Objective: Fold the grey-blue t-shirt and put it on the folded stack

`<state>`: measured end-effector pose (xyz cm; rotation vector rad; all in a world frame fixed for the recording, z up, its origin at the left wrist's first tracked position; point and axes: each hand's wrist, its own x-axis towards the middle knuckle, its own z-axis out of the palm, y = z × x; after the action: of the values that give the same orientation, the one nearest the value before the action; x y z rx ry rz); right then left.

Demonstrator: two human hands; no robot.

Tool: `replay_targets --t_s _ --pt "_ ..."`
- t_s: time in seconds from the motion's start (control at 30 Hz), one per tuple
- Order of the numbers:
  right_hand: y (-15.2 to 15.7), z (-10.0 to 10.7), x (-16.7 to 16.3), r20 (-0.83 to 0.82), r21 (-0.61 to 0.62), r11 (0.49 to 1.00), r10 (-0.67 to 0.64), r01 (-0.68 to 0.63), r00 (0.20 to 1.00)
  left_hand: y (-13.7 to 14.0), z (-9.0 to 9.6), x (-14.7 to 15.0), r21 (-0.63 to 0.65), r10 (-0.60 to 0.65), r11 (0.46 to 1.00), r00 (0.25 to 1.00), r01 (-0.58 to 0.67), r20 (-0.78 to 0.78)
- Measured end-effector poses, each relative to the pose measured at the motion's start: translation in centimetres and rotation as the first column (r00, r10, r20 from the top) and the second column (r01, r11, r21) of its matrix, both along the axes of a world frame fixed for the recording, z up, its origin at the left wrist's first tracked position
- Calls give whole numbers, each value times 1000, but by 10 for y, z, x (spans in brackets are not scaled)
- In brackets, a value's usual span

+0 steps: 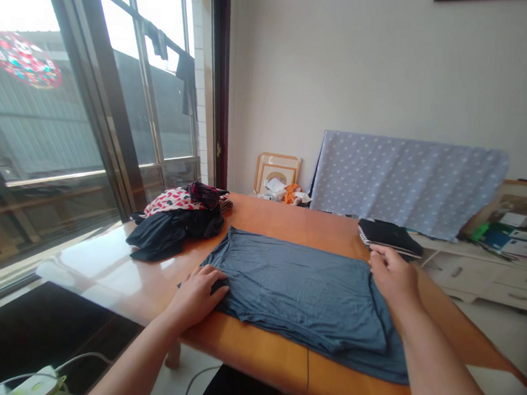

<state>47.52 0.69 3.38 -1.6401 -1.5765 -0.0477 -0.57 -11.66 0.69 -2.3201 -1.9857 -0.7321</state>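
A blue-grey garment (302,289) lies spread flat on the orange wooden table (284,220). My left hand (198,296) rests palm down on the garment's near left edge, fingers bent over the cloth. At the garment's far right corner my right hand (392,274) lies on the fabric with its fingers pinching the edge. A folded black item with a striped edge (389,235) sits just beyond my right hand.
A heap of clothes (177,218), dark and red-patterned, lies at the table's far left. Behind the table stand picture frames (277,171), a dotted blue cloth (406,181) over furniture, and a white drawer unit (489,279). A large window (69,115) fills the left.
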Motion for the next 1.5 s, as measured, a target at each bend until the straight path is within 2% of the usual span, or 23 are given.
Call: replay_targets --t_s 0.13,0.23,0.33,0.43,0.57,0.73,0.93,1.1,1.27,1.5 --pt "3 2 9 30 -23 999 30 -30 999 0 -7 -3 -2 -9 1000 1000 9 1" --pt "3 4 11 66 -100 986 138 -131 988 0 -8 -4 21 -22 1000 999 21 23" --pt "-8 4 3 68 -127 971 212 -202 975 -1 -8 -4 70 -34 997 998 29 59" --pt "-36 0 -13 40 -112 968 231 -226 972 -5 -7 -2 120 -79 991 992 67 101" --pt "-85 -16 -40 2 -98 955 282 -281 959 -14 -6 3 159 -189 974 969 163 160" --pt "-138 -41 -67 63 -60 936 349 -346 935 -26 -8 8 152 -270 956 955 251 121" --pt "-167 -57 -78 201 -95 936 352 -339 914 -35 -11 8 155 -241 960 969 232 43" --pt "-171 -61 -81 201 -53 949 315 -311 927 -39 -7 10 160 -188 970 982 185 -1" --pt "-177 -63 -84 201 42 977 196 -208 960 -39 -8 11 181 -150 971 988 154 -35" --pt "-180 -62 -90 265 76 994 55 -78 963 -35 -12 12 174 -120 976 990 132 -79"
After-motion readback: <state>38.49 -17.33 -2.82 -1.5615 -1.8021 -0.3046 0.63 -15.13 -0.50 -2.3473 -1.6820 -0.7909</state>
